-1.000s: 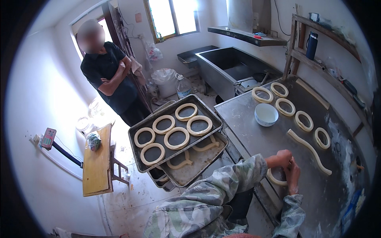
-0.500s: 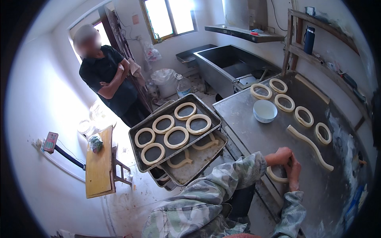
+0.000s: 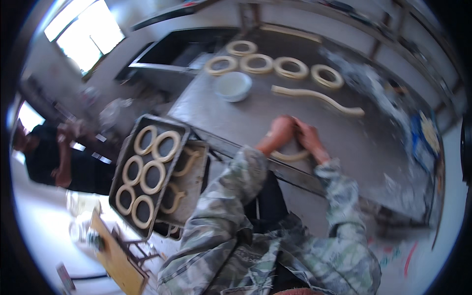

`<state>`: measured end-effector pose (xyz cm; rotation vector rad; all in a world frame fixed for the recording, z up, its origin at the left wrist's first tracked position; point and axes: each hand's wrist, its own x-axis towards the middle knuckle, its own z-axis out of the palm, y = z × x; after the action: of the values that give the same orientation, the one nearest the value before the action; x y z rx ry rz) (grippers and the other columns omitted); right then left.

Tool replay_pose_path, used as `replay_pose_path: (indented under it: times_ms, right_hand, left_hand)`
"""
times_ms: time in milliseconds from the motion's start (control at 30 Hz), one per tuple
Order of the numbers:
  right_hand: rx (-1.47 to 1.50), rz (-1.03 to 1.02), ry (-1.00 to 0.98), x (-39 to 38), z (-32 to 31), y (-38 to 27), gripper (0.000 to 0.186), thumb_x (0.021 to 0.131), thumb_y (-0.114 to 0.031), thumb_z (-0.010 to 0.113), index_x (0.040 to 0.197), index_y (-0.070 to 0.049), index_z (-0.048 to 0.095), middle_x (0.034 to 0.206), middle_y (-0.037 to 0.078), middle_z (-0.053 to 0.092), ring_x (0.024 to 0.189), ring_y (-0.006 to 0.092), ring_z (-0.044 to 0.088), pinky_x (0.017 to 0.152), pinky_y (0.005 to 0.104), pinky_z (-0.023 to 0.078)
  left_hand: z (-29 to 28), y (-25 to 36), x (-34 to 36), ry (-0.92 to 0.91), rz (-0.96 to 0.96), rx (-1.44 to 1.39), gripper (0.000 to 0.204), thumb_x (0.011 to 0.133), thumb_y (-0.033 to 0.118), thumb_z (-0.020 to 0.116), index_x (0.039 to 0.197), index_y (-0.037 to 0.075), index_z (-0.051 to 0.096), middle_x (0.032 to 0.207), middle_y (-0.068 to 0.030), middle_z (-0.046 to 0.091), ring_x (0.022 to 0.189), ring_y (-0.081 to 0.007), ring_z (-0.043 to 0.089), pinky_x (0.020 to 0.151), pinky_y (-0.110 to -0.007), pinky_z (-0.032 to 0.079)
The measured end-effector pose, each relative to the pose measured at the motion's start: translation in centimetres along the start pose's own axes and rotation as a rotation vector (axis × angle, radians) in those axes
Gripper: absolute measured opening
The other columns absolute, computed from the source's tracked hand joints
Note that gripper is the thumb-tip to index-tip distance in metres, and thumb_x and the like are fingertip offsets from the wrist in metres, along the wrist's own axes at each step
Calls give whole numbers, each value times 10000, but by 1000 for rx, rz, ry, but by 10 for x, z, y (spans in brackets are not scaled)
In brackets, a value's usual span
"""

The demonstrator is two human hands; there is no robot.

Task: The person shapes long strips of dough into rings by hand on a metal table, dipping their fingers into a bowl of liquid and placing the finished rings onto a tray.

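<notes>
On the steel worktable [image 3: 373, 147], my left hand [image 3: 282, 130] and my right hand [image 3: 307, 135] meet with fingers closed on the joined part of a pale dough ring [image 3: 290, 156]; the joint itself is hidden by my fingers. Beyond them lies a loose, wavy dough strip [image 3: 317, 98]. Several finished-looking dough rings [image 3: 256, 70] lie along the back, beside a white bowl [image 3: 233, 87]. Left of the table, a dark tray [image 3: 158, 210] holds several rings, stacked over another tray [image 3: 189, 196] with dough shapes.
A person [image 3: 59, 162] in dark clothing stands at the left near a window. A steel basin [image 3: 147, 64] sits beyond the table, wooden shelves [image 3: 400, 19] run along the back wall, a plastic packet [image 3: 425, 135] lies at the right, and a yellow bench [image 3: 118, 255] is lower left.
My view has swung toward the worktable, so the table appears more central and the person farther left and tilted. My hands remain together on the ring.
</notes>
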<state>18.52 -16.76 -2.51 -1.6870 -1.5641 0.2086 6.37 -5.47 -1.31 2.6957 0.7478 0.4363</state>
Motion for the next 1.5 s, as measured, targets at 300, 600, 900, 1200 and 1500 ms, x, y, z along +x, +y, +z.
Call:
replay_pose_path:
  times_ms: [300, 600, 900, 1200, 1500]
  right_hand:
    - [-143, 4, 25, -10, -15, -11, 621, 786, 44, 538, 1404, -16, 520, 1333, 238, 603, 1229, 397, 576, 1046, 450, 476]
    - [-215, -41, 42, -16, -6, -20, 593, 803, 28, 536, 1395, 9, 512, 1351, 241, 581, 1261, 394, 551, 1071, 465, 452]
    - [-360, -75, -100, -19, -10, -40, 603, 868, -85, 611, 1438, 18, 441, 1459, 227, 483, 1365, 373, 451, 1107, 468, 380]
    - [-477, -119, -69, -28, -7, -43, 573, 910, -199, 628, 1405, 35, 462, 1465, 227, 469, 1387, 359, 420, 1090, 507, 358]
    - [-543, -155, -33, -30, -3, -45, 535, 930, -234, 605, 1380, 32, 492, 1452, 226, 481, 1382, 352, 424, 1065, 493, 368]
  left_hand:
    - [-10, 1, -13, 120, 165, -116, 265, 751, 140, 763, 975, 30, 673, 1025, -176, 632, 1040, -393, 597, 865, -486, 516]
    - [-7, -5, -20, 165, 161, -103, 212, 754, 64, 720, 941, 3, 641, 1023, -202, 619, 993, -406, 594, 834, -490, 520]
    - [-2, -13, -16, 256, 138, -225, 98, 779, 101, 685, 826, 19, 662, 916, -188, 629, 920, -408, 602, 815, -494, 510]
    - [-6, -12, -22, 256, 58, -231, 104, 788, 137, 690, 798, 37, 715, 875, -165, 650, 911, -374, 627, 816, -474, 521]
    - [1, -13, -15, 234, 21, -213, 99, 786, 137, 684, 780, 49, 730, 907, -174, 673, 905, -378, 634, 833, -471, 522]
